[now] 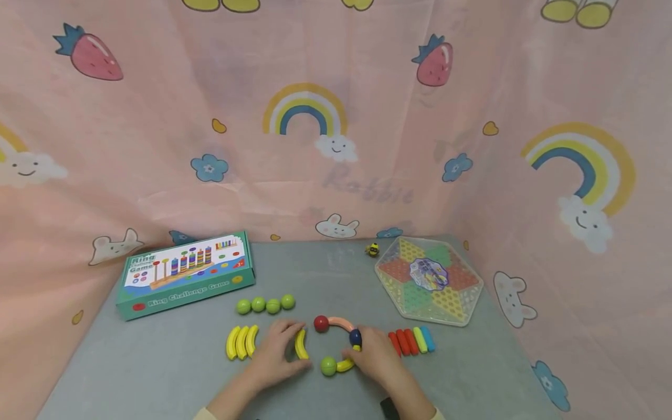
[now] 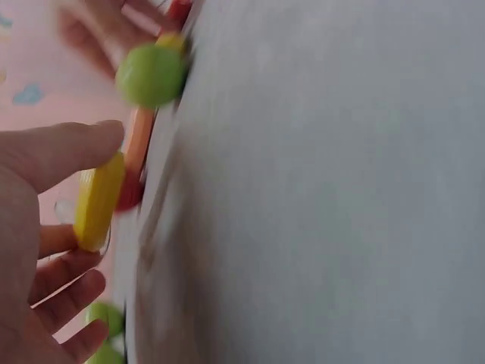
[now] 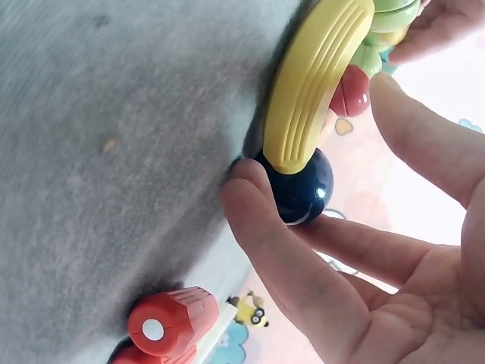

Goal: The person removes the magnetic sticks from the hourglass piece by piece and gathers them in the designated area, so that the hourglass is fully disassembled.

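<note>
My left hand [image 1: 274, 357] pinches a curved yellow stick [image 2: 100, 203] between thumb and fingertips, left of a partly joined ring. In that ring a red ball [image 1: 321, 324], a curved orange stick [image 1: 340, 322], a dark blue ball [image 3: 307, 189], another curved yellow stick [image 3: 318, 83] and a green ball [image 1: 328, 366] run round, leaving a gap on the left. My right hand [image 1: 379, 357] is at the ring's right side. Its fingers touch the blue ball, while the thumb stands apart from the yellow stick in the right wrist view.
Several green balls [image 1: 273, 305] line up behind several curved yellow sticks [image 1: 241, 342] on the left. Straight red, yellow-green and blue sticks [image 1: 412, 341] lie right. Farther back are a green game box [image 1: 186, 291], a small yellow figure [image 1: 372, 250] and a hexagonal board [image 1: 430, 297].
</note>
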`<move>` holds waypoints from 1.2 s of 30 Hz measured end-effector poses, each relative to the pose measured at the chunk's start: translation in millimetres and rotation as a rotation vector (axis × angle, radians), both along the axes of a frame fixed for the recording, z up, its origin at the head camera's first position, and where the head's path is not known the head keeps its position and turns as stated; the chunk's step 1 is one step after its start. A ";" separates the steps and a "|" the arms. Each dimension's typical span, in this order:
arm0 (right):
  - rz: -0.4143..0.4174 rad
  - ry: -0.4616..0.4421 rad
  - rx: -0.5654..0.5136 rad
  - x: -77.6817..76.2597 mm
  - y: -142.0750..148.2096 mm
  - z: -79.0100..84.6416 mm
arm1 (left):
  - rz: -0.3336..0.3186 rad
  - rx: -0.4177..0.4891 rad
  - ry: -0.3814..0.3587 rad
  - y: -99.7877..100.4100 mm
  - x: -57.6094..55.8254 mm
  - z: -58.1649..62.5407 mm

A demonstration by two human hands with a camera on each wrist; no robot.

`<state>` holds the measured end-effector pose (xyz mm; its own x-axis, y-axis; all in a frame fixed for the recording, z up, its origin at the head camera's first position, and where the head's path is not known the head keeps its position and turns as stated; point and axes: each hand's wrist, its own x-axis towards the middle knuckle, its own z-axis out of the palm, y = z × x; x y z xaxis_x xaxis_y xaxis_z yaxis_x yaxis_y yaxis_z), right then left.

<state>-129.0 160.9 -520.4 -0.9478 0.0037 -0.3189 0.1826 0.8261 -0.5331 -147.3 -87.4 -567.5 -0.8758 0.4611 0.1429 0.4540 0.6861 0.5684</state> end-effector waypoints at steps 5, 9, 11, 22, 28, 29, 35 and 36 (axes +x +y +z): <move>-0.012 -0.008 -0.004 0.3 -1.5 1.4 | 0.061 -0.018 0.108 -32.0 -6.5 4.0; -0.017 -0.004 -0.010 0.8 -1.7 1.5 | 0.068 -0.076 0.172 -53.7 -13.4 3.8; -0.022 -0.009 -0.015 1.2 -1.6 1.8 | 0.065 -0.097 0.177 -61.6 -15.5 3.1; -0.010 0.001 -0.025 1.9 -2.6 2.9 | 0.015 -0.145 0.024 -77.3 -18.6 11.1; -0.024 -0.010 -0.006 0.8 -3.4 3.1 | -0.008 -0.167 0.026 -76.4 -21.2 13.0; -0.027 -0.013 -0.002 0.7 -3.5 2.8 | -0.010 -0.161 0.039 -74.6 -21.9 13.3; -0.050 -0.019 -0.011 -0.4 -5.5 0.6 | -0.031 -0.026 0.143 -52.6 -22.4 25.9; -0.053 -0.017 -0.010 -0.4 -6.0 -0.1 | -0.039 -0.006 0.147 -47.4 -21.8 28.7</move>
